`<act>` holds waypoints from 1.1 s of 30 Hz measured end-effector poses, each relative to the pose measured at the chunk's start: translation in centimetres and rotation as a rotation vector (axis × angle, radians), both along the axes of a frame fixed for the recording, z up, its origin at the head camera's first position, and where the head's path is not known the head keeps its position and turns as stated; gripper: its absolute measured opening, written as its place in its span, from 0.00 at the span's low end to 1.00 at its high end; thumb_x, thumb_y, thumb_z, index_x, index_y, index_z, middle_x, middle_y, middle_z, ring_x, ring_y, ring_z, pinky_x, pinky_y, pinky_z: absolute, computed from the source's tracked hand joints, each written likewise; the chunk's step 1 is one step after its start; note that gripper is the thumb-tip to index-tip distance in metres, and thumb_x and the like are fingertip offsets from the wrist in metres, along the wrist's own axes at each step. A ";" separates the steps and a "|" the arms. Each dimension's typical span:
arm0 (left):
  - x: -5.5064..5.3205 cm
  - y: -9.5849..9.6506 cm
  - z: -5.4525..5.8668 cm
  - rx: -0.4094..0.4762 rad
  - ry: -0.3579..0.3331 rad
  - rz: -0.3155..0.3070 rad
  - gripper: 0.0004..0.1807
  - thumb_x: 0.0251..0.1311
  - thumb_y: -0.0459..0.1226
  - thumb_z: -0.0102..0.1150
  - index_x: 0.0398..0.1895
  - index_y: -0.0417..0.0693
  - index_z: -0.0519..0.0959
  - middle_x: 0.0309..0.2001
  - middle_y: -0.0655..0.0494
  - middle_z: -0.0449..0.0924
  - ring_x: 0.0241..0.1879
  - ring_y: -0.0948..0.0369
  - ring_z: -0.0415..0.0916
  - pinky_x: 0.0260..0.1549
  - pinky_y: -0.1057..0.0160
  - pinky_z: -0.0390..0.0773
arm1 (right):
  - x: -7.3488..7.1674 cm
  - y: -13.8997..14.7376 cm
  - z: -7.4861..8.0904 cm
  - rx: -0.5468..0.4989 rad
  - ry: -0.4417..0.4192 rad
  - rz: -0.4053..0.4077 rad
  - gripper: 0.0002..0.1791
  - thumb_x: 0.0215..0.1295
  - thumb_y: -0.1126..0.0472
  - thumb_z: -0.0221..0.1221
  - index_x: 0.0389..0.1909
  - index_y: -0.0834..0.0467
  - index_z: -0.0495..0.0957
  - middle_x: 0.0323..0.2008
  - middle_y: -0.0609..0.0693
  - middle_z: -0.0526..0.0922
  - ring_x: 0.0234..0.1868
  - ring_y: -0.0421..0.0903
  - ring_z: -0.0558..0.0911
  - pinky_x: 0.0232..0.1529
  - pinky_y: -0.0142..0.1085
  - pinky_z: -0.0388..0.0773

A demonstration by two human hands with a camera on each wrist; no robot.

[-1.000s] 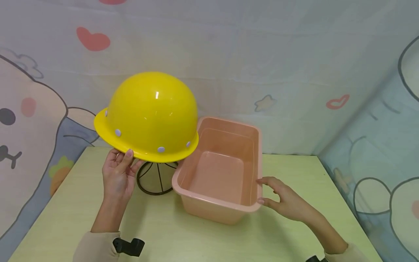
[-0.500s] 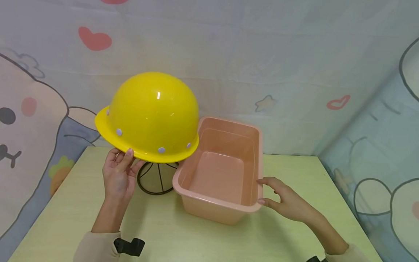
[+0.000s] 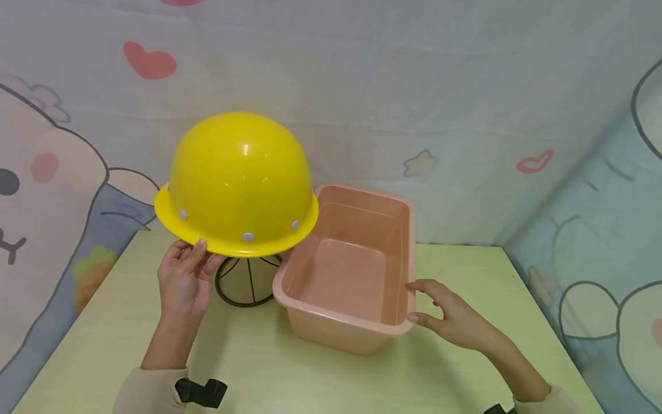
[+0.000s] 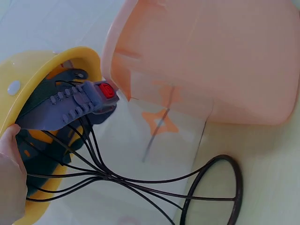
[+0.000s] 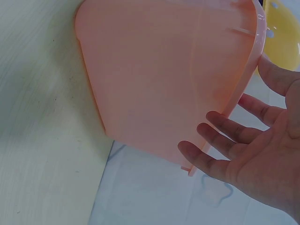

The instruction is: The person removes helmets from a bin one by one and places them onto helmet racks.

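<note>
A yellow hard hat [image 3: 240, 184] with pale rivets sits over a black wire stand [image 3: 250, 282], left of the basin. My left hand [image 3: 185, 282] pinches its near brim, thumb on the outer side and fingers underneath. In the left wrist view, the stand's thin wires run up into the hat, and a grey adjusting strap [image 4: 70, 105] with a red button shows inside. My right hand [image 3: 452, 313] touches the right rim of a pink plastic basin [image 3: 343, 322] with thumb and index fingertips. In the right wrist view its other fingers stay loosely extended beside the basin's outer wall.
All of this stands on a pale wood-grain table [image 3: 248, 368]. The basin is close against the hat's right side. Behind the table hangs a cartoon-printed cloth [image 3: 372, 86], and more printed cloth flanks both sides.
The hard hat has turned a little on its stand: its rivets have shifted slightly left and its brim slightly right. My left hand has moved slightly left with it; my right hand stays put.
</note>
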State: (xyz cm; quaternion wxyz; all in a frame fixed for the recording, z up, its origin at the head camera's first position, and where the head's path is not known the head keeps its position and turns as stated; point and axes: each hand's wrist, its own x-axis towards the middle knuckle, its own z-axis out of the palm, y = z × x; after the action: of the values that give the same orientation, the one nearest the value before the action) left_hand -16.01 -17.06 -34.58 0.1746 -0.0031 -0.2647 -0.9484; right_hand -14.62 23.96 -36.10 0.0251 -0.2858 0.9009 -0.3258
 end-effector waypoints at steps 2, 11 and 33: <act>0.1 -0.1 -0.2 0.008 -0.002 -0.009 0.13 0.56 0.22 0.53 0.45 0.31 0.69 0.41 0.44 0.72 0.37 0.53 0.79 0.33 0.57 0.79 | 0.0 0.0 0.0 0.001 -0.001 0.002 0.27 0.60 0.55 0.59 0.57 0.63 0.66 0.56 0.57 0.70 0.58 0.57 0.68 0.49 0.55 0.70; 0.0 0.0 -0.7 0.064 -0.001 -0.039 0.14 0.57 0.22 0.51 0.48 0.30 0.68 0.42 0.43 0.71 0.34 0.52 0.79 0.35 0.56 0.79 | -0.1 0.1 -0.1 0.001 0.007 0.002 0.27 0.60 0.55 0.60 0.57 0.63 0.66 0.55 0.57 0.70 0.57 0.57 0.68 0.48 0.55 0.71; -0.2 -0.1 -2.2 0.134 -0.029 -0.110 0.14 0.59 0.23 0.50 0.49 0.34 0.66 0.44 0.45 0.69 0.35 0.53 0.77 0.41 0.57 0.77 | 0.0 0.1 0.0 -0.002 0.010 0.004 0.26 0.60 0.56 0.60 0.56 0.63 0.66 0.55 0.57 0.71 0.57 0.57 0.68 0.48 0.55 0.71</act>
State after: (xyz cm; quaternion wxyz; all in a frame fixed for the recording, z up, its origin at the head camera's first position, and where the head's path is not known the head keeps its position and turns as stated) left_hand -16.19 -17.16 -36.79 0.1183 0.0078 -0.2025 -0.9721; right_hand -14.66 24.05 -36.14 0.0208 -0.2893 0.9001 -0.3251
